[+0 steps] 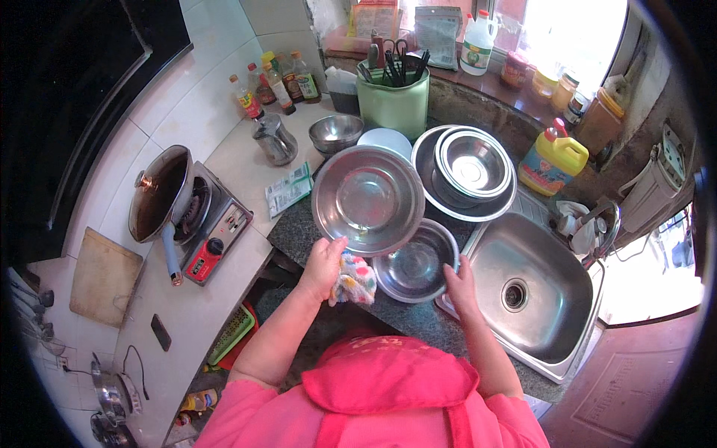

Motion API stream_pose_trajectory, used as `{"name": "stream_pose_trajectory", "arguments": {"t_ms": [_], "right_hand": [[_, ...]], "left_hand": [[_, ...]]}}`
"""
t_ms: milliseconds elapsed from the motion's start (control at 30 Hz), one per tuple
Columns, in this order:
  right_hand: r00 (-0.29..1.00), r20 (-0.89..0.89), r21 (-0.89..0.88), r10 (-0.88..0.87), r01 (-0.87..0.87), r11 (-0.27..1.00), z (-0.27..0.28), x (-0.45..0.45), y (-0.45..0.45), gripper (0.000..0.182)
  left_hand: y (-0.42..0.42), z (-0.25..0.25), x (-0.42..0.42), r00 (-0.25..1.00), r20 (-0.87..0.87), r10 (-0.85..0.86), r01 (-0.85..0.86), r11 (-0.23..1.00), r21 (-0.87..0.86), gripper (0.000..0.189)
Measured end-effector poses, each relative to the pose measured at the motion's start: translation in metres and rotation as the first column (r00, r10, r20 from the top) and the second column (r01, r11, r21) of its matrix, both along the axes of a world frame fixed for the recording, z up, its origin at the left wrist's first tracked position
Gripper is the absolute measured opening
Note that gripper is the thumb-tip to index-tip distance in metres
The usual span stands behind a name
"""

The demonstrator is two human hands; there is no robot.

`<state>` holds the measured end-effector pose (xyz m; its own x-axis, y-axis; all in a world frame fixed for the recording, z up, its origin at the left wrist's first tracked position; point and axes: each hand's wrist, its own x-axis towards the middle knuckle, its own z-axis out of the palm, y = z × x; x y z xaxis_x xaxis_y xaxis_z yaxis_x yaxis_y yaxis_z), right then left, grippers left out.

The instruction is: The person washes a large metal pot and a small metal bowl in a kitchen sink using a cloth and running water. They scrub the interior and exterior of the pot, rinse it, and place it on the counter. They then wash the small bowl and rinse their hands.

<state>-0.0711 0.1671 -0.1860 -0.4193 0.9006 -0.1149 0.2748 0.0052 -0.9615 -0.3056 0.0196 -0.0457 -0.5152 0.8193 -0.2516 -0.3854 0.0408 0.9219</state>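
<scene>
My left hand (pixel 325 269) grips the near rim of a wide stainless steel basin (pixel 369 201), its inside facing up. A white cloth with coloured dots (pixel 353 280) is bunched in the same hand, under that rim. My right hand (pixel 462 283) has hold of the right rim of a smaller metal basin (pixel 417 263). The wide basin overlaps the far left part of the smaller one. Behind them, nested steel bowls (pixel 473 162) sit inside a larger basin (pixel 420 193). A pale round lid or plate (pixel 387 141) is partly hidden by the wide basin.
At right is a steel sink (pixel 538 336) with a tap (pixel 608 224); a yellow detergent jug (pixel 552 159) stands behind it. A green utensil holder (pixel 392 103) and metal bowls (pixel 335 133) stand at the back. A gas stove (pixel 221 235) with a pan (pixel 159 196) occupies the left counter.
</scene>
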Motion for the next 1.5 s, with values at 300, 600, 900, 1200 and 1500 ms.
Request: {"name": "stream_pose_trajectory", "arguments": {"t_ms": [300,600,900,1200,1500], "right_hand": [[0.866,-0.466,-0.343,-0.183,0.013,0.939,0.082,-0.001,-0.029,0.041],[0.862,-0.274,-0.299,-0.426,0.345,0.89,0.1,0.055,-0.01,0.03],[0.9,-0.304,0.145,-0.312,0.367,0.919,0.091,0.151,0.025,0.027],[0.988,-0.138,0.541,0.065,0.02,0.841,0.087,0.236,0.062,0.051],[0.942,0.288,0.585,0.175,-0.318,0.746,0.135,0.253,0.075,0.047]], "left_hand": [[0.012,-0.048,0.027,0.967,-0.061,-0.249,0.239,0.961,-0.14,0.022],[0.06,-0.047,0.115,0.784,0.056,-0.618,0.621,0.779,-0.087,0.024],[0.103,-0.035,0.171,0.693,-0.126,-0.709,0.689,0.704,-0.174,0.068],[0.11,-0.007,0.241,0.67,-0.419,-0.613,0.591,0.782,-0.199,0.091],[0.124,-0.057,0.253,0.864,-0.361,-0.351,0.317,0.936,-0.151,0.042]]}}
